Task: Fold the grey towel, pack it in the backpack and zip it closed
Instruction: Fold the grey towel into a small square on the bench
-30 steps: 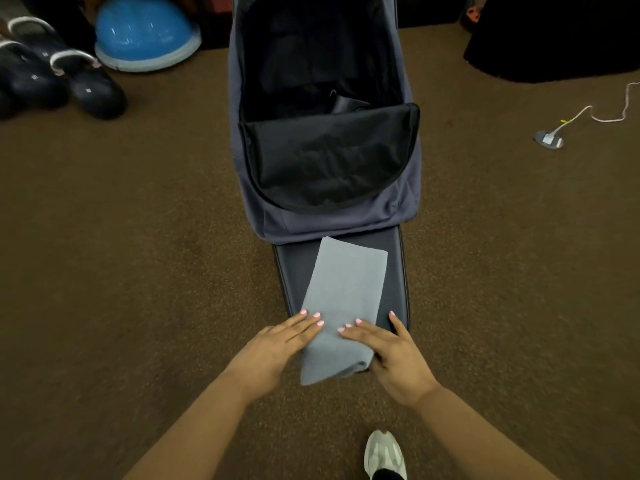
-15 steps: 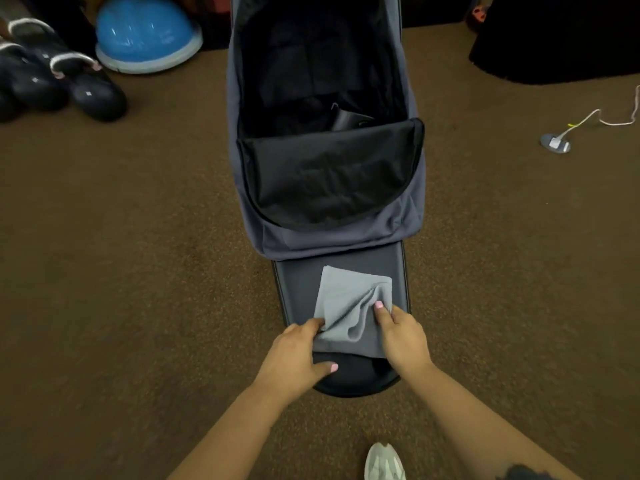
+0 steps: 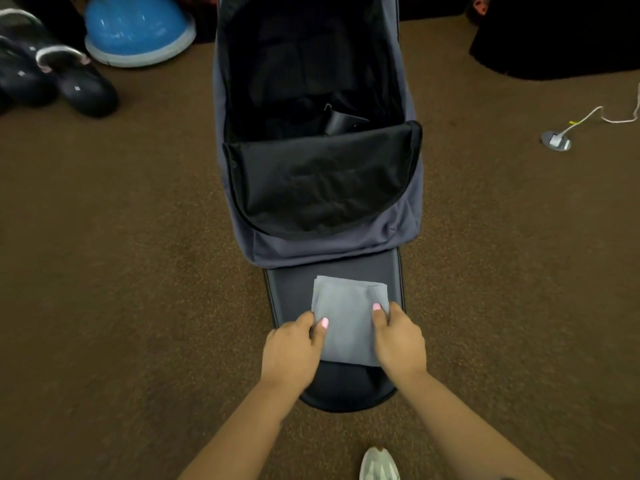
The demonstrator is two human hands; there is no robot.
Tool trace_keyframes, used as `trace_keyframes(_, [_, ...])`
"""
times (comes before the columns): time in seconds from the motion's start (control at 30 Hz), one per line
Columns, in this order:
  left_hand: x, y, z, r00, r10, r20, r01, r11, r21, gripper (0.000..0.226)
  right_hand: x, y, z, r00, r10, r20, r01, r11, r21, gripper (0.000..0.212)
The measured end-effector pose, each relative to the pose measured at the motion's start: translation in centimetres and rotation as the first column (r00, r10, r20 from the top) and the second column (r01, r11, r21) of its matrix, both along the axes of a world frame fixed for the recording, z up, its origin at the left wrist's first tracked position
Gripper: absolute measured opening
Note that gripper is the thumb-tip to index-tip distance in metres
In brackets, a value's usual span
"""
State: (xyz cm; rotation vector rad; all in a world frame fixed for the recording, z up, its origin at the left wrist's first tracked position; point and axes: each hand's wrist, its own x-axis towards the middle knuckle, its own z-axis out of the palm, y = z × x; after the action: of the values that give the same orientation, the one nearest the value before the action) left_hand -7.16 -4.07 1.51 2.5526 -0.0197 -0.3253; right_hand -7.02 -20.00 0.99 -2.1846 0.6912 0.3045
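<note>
The grey towel [image 3: 349, 317] lies folded into a small square on the dark open flap [image 3: 291, 289] of the backpack. The blue-grey backpack [image 3: 332, 249] lies on the brown carpet with its main compartment wide open and its black lining showing. My left hand [image 3: 294, 351] grips the towel's left edge, thumb on top. My right hand [image 3: 398, 337] grips the right edge in the same way.
A blue dome [image 3: 138, 29] and dark padded items [image 3: 52, 77] sit at the far left. A white cable with a round metal floor plate [image 3: 556, 142] lies at the right. A large black object [image 3: 568, 36] fills the far right corner. A white shoe [image 3: 379, 465] shows at the bottom.
The long folded towel was doubled over away from me into a small square. Both hands went from lying flat on it to gripping its two sides.
</note>
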Motion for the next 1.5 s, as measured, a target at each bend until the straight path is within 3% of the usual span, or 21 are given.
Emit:
trace_keyframes(0.13, [0.6,-0.7,0.0,0.993,-0.039,0.11,0.042,0.999,-0.029,0.015,0.1,0.0,0.1,0.999,0.036,0.011,-0.035,0.998,-0.059,0.025])
trace_keyframes(0.3, [1.0,-0.9,-0.4,0.999,0.007,-0.04,-0.015,0.982,-0.189,0.014,0.5,-0.1,0.8,0.994,0.017,0.112,-0.01,0.998,-0.063,0.027])
trace_keyframes(0.6, [1.1,-1.5,-1.2,0.982,0.184,-0.041,-0.188,0.972,-0.139,0.019,1.5,-0.3,0.2,1.0,0.0,0.005,0.0,0.998,-0.062,0.024])
trace_keyframes(0.9, [0.7,-1.6,-0.8,0.963,0.263,-0.062,-0.269,0.952,-0.144,0.03,0.9,-0.1,0.4,0.996,0.015,0.084,-0.009,0.997,-0.079,0.033])
trace_keyframes(0.97, [0.4,-1.8,-0.6,0.958,0.285,0.022,-0.281,0.954,-0.103,0.03,0.8,-0.3,0.0,0.991,0.036,0.132,-0.022,0.994,-0.11,0.039])
trace_keyframes(1.0, [0.2,-1.9,-0.6,0.957,0.26,0.131,-0.251,0.965,-0.075,0.028,0.7,-0.5,-0.3,0.978,0.078,0.195,-0.04,0.981,-0.188,0.042])
trace_keyframes(1.07, [-0.1,-2.2,-0.8,0.923,0.104,0.37,-0.098,0.995,-0.035,0.021,0.5,-0.9,-1.0,0.911,0.254,0.324,-0.111,0.909,-0.402,0.04])
trace_keyframes(1.13, [0.1,-2.6,-1.2,0.894,-0.115,0.432,0.128,0.992,-0.001,0.025,0.3,-1.1,-1.5,0.814,0.463,0.35,-0.258,0.829,-0.496,0.04])
trace_keyframes(1.2, [0.4,-2.7,-2.0,0.889,-0.299,0.347,0.284,0.954,0.094,0.039,0.1,-1.3,-2.0,0.735,0.628,0.257,-0.461,0.74,-0.49,0.051])
trace_keyframes(1.27, [0.7,-2.3,-3.1,0.897,-0.388,0.213,0.337,0.91,0.242,0.055,0.0,-1.8,-3.0,0.706,0.693,0.143,-0.577,0.681,-0.451,0.06])
trace_keyframes(1.37, [0.9,-1.6,-4.0,0.925,-0.38,0.012,0.359,0.883,0.302,0.065,0.1,-2.6,-3.7,0.697,0.717,0.012,-0.653,0.642,-0.401,0.063])
trace_keyframes(1.5, [1.2,-2.0,-3.1,0.912,-0.395,-0.114,0.41,0.851,0.329,0.065,0.3,-2.4,-3.0,0.68,0.73,-0.068,-0.691,0.608,-0.39,0.064])
